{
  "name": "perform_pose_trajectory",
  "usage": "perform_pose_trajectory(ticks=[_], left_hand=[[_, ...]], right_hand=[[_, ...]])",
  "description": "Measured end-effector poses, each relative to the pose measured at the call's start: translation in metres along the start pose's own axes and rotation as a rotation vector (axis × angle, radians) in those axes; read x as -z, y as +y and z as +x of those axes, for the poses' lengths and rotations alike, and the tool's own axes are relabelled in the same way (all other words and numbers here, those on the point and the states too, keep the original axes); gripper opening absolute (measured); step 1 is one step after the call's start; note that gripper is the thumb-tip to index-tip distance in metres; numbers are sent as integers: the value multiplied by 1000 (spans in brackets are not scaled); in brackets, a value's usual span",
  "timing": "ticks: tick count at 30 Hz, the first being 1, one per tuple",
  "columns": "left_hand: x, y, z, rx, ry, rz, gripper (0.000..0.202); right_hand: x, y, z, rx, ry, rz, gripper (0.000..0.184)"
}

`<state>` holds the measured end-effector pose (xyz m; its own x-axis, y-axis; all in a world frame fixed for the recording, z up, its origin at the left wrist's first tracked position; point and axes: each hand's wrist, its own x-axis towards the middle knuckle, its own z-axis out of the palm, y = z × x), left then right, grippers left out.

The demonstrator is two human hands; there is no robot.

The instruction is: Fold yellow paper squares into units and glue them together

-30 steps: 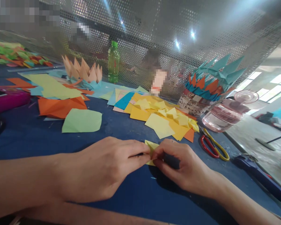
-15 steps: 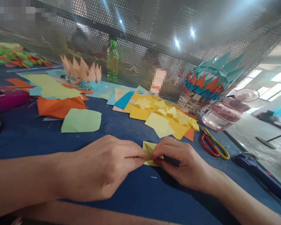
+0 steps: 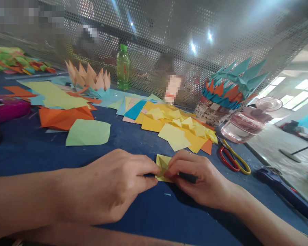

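Observation:
A small piece of folded yellow paper, creased across its middle, lies on the blue tabletop between my hands. My left hand has its forefinger and thumb at the paper's left edge, a slight gap showing between the two tips. From the other side, my right hand grips the paper with bent fingers, covering its right part. Just beyond the hands is a loose pale yellow sheet. Behind that sit several folded yellow paper pieces on deeper yellow sheets.
Scissors and a dark blue tool lie to the right. A pink-tinted bottle and a birch-patterned container stand behind them. Green paper, orange paper, a peach paper crown and a green bottle are further left.
My left forefinger and thumb have parted slightly at the paper's left edge. My right hand keeps its place on the paper.

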<state>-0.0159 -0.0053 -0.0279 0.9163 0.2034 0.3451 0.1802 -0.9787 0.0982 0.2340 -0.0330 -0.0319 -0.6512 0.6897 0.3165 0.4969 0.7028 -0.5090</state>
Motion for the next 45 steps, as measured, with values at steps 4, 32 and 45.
perform_pose_trajectory(ticks=[4,32,45], left_hand=[[0,0,1,-4,13,2,37],[-10,-1,0,56,-54,-66,41],[-6,1,0,27,-6,-50,36]], right_hand=[[4,-2,2,56,-30,-39,24],[4,-5,0,179,-35,-136,31],[3,-9,-1,258,25,-356,22]])
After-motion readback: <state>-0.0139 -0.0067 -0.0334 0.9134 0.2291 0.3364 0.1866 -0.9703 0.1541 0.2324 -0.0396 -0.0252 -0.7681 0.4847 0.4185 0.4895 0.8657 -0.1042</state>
